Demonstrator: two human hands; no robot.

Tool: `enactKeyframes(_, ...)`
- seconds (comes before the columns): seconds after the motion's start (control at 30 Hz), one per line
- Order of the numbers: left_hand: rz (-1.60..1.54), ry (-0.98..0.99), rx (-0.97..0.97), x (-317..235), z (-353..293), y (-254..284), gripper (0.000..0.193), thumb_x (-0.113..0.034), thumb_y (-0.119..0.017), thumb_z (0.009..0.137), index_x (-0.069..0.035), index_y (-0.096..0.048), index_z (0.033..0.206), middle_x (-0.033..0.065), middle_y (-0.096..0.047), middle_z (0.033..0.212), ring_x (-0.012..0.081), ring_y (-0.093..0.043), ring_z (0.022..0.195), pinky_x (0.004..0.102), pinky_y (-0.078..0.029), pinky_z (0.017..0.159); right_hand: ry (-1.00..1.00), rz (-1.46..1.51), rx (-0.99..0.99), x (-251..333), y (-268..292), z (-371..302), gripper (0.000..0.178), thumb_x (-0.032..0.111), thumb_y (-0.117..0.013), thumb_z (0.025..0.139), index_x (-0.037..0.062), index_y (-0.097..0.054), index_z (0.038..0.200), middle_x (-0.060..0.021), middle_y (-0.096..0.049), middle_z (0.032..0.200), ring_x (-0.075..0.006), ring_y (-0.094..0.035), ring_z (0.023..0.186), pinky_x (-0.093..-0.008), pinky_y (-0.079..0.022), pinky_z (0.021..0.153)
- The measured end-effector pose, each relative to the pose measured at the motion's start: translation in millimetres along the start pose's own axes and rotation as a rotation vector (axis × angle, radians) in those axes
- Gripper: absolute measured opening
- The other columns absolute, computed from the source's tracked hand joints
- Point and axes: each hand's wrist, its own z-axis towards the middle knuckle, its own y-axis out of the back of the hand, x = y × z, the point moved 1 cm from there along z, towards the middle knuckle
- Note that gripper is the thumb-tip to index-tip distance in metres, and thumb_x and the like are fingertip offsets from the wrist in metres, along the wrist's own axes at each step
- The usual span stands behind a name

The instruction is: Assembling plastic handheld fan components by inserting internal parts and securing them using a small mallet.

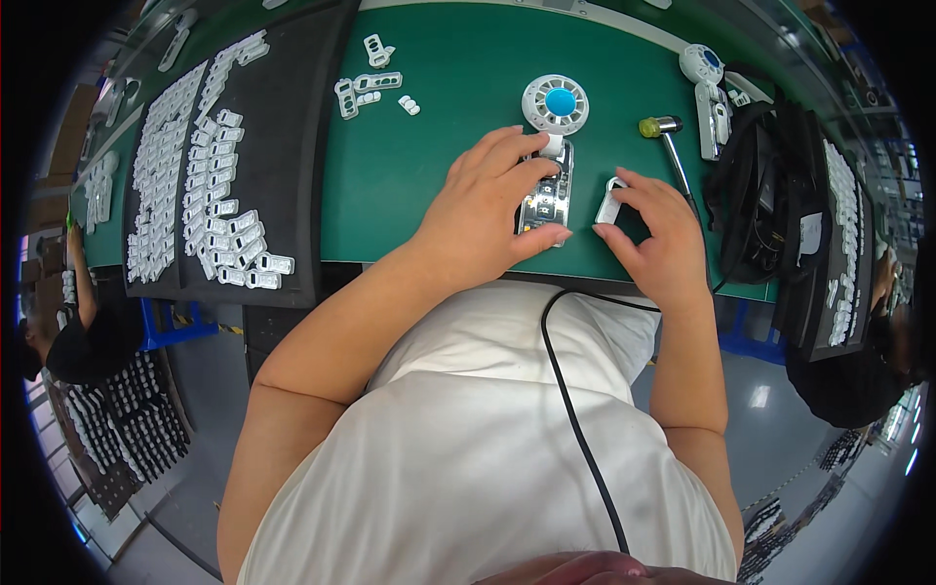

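In front of me on the green mat lies what looks like a small handheld fan point(556, 102), with a round white slotted head and a blue centre. Its handle point(549, 207) points toward me, uncovered, so dark inner parts with small light spots show. My left hand point(492, 200) grips this handle from the left, fingers over its upper part and thumb at its lower end. Just to the right, my right hand point(658, 229) pinches a white elongated cover piece point(609, 203) between thumb and fingers, apart from the fan. The cover's inner side cannot be made out.
Loose white parts point(375, 83) lie on the green mat point(439, 49) at the back left. A dark tray point(283, 117) with rows of white pieces stands left. At right are a yellow-headed hammer point(671, 141), another fan point(702, 63) and a black bag-like object point(756, 195).
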Motion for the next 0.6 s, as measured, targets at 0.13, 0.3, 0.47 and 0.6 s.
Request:
enactKeyframes(0.13,0.010,-0.005,0.001,1.7,-1.5,-0.7,0.064,-0.031,-0.093,0.082,-0.007,-0.068,0.136,0.0131,-0.056,0.158,0.0412,-0.044,0.153,0.0529,-0.040,0.123,0.057,0.036,-0.091,12.1,5.0,11.8,0.043,0.013,-0.092,0.079,0.0030,-0.074,0.117,-0.0142,-0.076,0.135,-0.0372,-0.069,0.125,-0.0449,-0.055,0.106)
enactKeyframes(0.3,-0.057,0.053,-0.006,0.4,-1.0,0.8,0.086,-0.039,-0.093,0.082,-0.006,-0.055,0.151,0.0158,-0.055,0.158,0.0410,-0.044,0.153,0.0541,-0.039,0.123,0.153,0.105,-0.044,32.0,-2.3,33.1,0.046,0.014,-0.092,0.078,0.0032,-0.076,0.119,-0.0121,-0.077,0.135,-0.0353,-0.069,0.125,-0.0446,-0.055,0.106)
enactKeyframes(0.47,-0.109,0.039,0.001,3.5,-1.7,2.3,0.114,-0.044,-0.098,0.075,-0.003,-0.038,0.163,0.0196,-0.054,0.158,0.0407,-0.045,0.153,0.0528,-0.039,0.124,0.205,0.110,0.038,36.6,-10.7,46.8,0.045,0.016,-0.093,0.077,0.0024,-0.078,0.117,-0.0104,-0.077,0.134,-0.0341,-0.069,0.123,-0.0438,-0.056,0.104)
enactKeyframes(0.6,-0.084,0.017,-0.031,2.6,-4.1,-0.1,0.119,-0.045,-0.100,0.071,-0.002,-0.038,0.163,0.0208,-0.055,0.156,0.0404,-0.046,0.153,0.0520,-0.039,0.124,0.217,0.096,0.045,37.6,-14.1,47.6,0.044,0.017,-0.093,0.077,0.0014,-0.079,0.115,-0.0101,-0.078,0.133,-0.0338,-0.068,0.122,-0.0428,-0.056,0.103)
